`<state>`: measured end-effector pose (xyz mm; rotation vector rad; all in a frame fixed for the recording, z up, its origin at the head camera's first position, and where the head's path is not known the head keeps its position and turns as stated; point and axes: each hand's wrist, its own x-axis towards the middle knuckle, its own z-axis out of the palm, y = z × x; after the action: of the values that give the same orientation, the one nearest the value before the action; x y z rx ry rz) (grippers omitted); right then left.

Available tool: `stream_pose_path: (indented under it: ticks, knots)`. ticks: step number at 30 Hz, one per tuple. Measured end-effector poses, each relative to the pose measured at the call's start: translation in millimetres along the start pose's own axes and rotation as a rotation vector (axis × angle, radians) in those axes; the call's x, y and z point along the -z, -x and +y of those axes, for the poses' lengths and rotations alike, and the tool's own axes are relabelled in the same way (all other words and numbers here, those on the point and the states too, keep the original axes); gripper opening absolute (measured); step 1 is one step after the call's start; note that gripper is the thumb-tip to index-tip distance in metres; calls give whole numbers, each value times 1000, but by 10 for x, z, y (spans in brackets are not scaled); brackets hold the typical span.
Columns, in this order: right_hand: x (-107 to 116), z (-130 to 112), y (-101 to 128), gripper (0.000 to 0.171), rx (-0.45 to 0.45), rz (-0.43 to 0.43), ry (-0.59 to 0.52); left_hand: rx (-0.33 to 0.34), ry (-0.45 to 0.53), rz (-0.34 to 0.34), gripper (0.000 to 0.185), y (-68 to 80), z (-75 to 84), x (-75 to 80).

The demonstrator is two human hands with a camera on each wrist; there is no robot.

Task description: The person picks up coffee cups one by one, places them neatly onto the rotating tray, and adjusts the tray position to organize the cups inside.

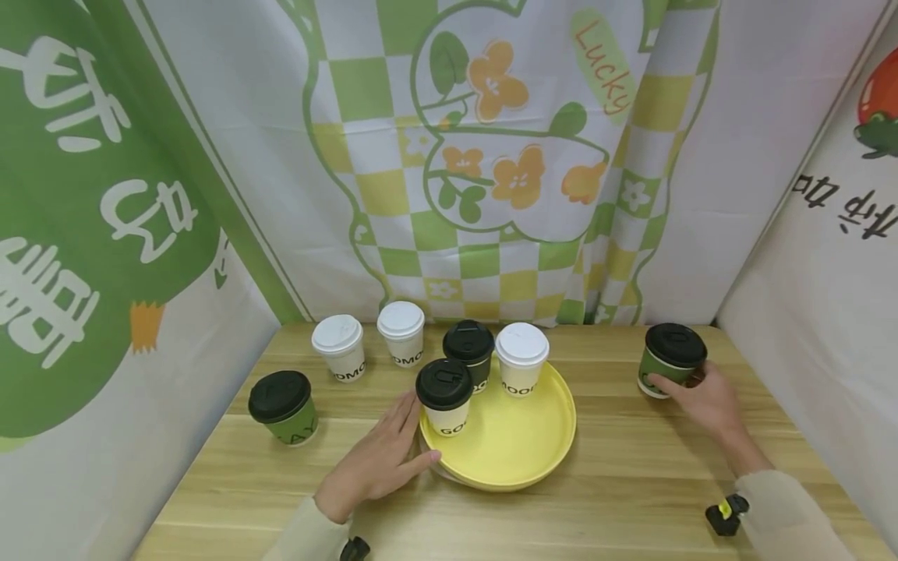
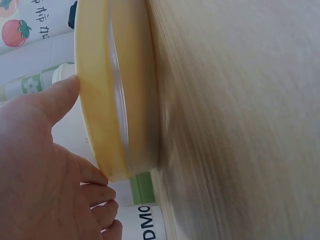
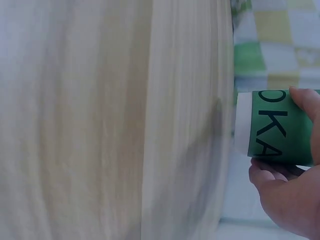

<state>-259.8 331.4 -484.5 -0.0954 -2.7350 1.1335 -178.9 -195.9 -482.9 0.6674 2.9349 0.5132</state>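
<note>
A round yellow tray sits mid-table; its side shows two yellow layers with a pale gap between them in the left wrist view. My left hand touches the tray's left rim, thumb and fingers extended. On the tray stand a cream cup with a black lid, a dark cup with a black lid and a white cup with a white lid. Off to the right, my right hand grips a green paper cup with a black lid, its base above the wood in the right wrist view.
Left of the tray, a green cup with a black lid stands on the wooden table. Two white cups with white lids, one nearer and one farther, are at the back. Printed curtains enclose the table.
</note>
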Motion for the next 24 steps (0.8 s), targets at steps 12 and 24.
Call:
stream_pose_path:
  ticks: [12, 24]
  knots:
    - [-73, -596, 281, 83, 74, -179, -126, 3, 4, -2, 94, -2, -10, 10]
    - [-367, -1124, 473, 68, 257, -283, -275, 3, 12, -11, 95, -5, -11, 4]
